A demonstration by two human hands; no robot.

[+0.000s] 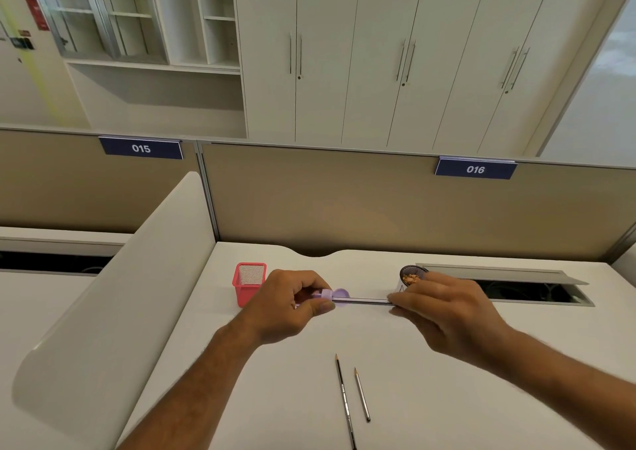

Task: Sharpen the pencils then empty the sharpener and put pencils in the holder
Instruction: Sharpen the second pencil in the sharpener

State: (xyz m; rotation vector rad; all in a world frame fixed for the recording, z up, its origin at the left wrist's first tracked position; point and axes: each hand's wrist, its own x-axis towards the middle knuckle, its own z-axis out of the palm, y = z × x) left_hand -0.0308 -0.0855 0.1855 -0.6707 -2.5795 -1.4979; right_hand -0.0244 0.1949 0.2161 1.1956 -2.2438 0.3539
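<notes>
L hand (pixel 292 303) grips purple sharpener (pixel 335 296), R hand (pixel 444 307) pinches pencil (pixel 364 300) end to twist it in; 2 sharp pencils (pixel 352 396) parked below sharpener on counter (pixel 447 398).

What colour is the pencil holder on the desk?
Red, with mesh walls; the pencil holder shows in the head view.

Even, soft indoor lighting; faint shadows on the desk (pixel 447 398); wide-angle bending at edges; overall slight softness.
</notes>
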